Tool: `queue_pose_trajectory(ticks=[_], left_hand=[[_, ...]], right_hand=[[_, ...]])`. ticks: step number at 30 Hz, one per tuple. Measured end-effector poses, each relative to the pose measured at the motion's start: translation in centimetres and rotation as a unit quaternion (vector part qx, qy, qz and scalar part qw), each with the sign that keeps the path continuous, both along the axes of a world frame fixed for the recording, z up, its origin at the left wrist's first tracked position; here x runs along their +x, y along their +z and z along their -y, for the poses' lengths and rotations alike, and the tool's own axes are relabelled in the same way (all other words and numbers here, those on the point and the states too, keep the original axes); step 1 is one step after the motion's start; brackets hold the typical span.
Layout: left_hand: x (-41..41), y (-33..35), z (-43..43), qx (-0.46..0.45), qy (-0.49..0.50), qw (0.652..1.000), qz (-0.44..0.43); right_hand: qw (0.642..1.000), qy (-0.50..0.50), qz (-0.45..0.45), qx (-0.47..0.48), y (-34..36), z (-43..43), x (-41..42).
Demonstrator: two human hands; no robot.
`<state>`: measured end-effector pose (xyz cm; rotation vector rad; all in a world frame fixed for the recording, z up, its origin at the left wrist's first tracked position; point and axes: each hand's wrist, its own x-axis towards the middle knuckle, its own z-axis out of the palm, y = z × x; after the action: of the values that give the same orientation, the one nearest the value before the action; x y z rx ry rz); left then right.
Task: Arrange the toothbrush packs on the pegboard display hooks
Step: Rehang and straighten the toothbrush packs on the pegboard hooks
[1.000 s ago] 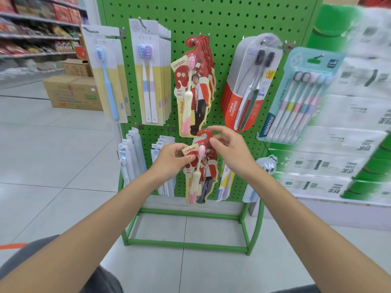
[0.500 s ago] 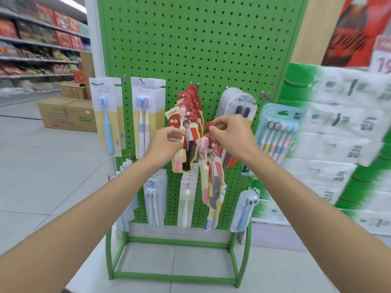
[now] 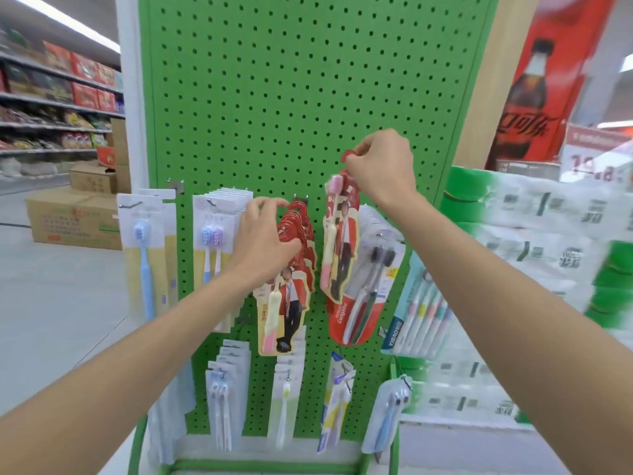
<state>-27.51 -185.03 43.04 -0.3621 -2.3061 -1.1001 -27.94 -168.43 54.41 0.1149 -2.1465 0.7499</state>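
Note:
A green pegboard (image 3: 291, 97) stands in front of me with toothbrush packs on its hooks. My right hand (image 3: 382, 166) pinches the red hanger tab of a loose red toothbrush pack (image 3: 337, 234), holding it up in front of the board, right of the middle hook. My left hand (image 3: 263, 240) grips the top of the bunch of matching red packs (image 3: 291, 289) hanging on the middle hook (image 3: 300, 198). The held pack hangs apart from that bunch, partly covering the Colgate packs (image 3: 366, 296).
White-and-yellow packs (image 3: 215, 234) and a blue-brush pack (image 3: 144, 255) hang at left, a multi-brush pack (image 3: 421, 313) at right, smaller packs (image 3: 222, 399) on the lower row. Stacked tissue bundles (image 3: 548, 252) sit right of the stand; cardboard boxes (image 3: 72, 217) lie on the floor at left.
My right hand has lifted the loose red pack higher, above hook level. My left hand has moved onto the top of the hanging red bunch. The camera has tilted up and closer.

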Motion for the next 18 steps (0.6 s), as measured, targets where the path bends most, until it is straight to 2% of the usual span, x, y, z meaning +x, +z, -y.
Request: queue_pose_trajectory(ticks=[4, 8, 15, 18], left_hand=[[-1.2, -0.1, 0.5, -0.011, -0.020, 0.999, 0.031], [-1.9, -0.4, 0.8, -0.017, -0.066, 0.995, 0.077], [-2.6, -1.0, 1.5, 0.001, -0.094, 0.992, 0.086], [-2.7, -1.1, 1.5, 0.007, -0.102, 0.992, 0.078]], right_hand=[[1.000, -0.003, 0.007, 0.012, 1.0, 0.1, -2.6], [0.996, 0.007, 0.078, 0.043, -0.1, 0.3, -4.9], [0.980, 0.047, 0.187, 0.041, -1.8, 0.3, -7.6], [0.978, 0.044, 0.195, 0.059, -2.0, 0.1, -8.1]])
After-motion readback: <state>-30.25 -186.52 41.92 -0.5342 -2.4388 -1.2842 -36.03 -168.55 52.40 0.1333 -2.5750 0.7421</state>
